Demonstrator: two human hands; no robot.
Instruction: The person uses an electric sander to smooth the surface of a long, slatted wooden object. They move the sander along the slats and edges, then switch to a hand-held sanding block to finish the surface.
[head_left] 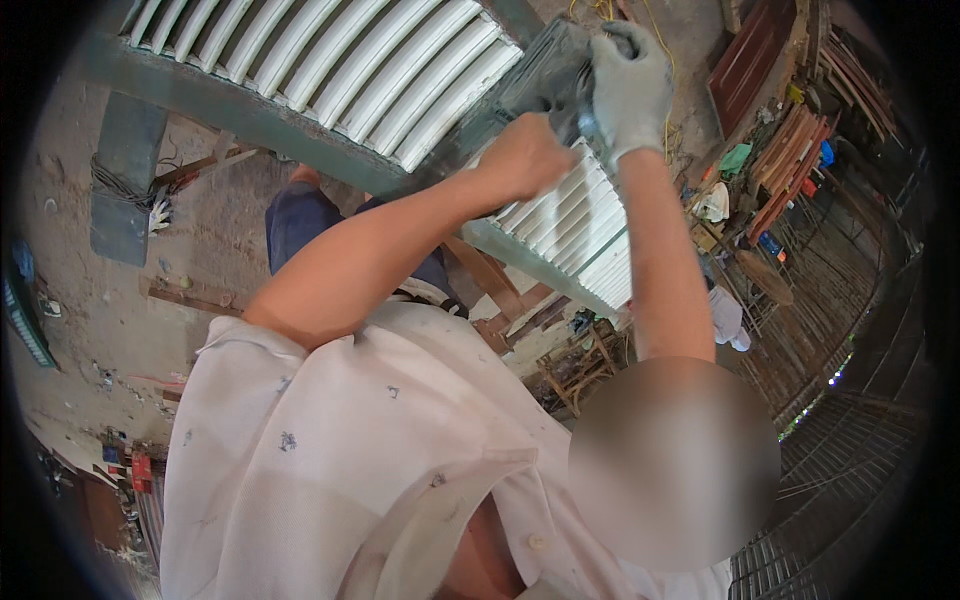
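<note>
A louvered shutter with white slats (320, 60) and a green frame (250, 120) lies across the top of the view, and a second bank of white slats (570, 220) continues below its dark middle rail (548, 75). Bare and curled into a fist, my left hand (525, 160) is over that rail beside the lower slats. My right hand (632, 88), in a pale grey work glove, has its fingers bent at the rail's right end. Between the hands is a blurred, bluish narrow thing (587, 122). What either hand grips is hidden or smeared.
A dark board (128, 185) with coiled wire lies at left, next to a white glove (158, 217). Reddish planks (795, 160), a brown panel (752, 65) and many thin poles (820, 300) are at right. A yellow cord (668, 55) trails past my right hand. A wooden frame (585, 370) stands below the shutter.
</note>
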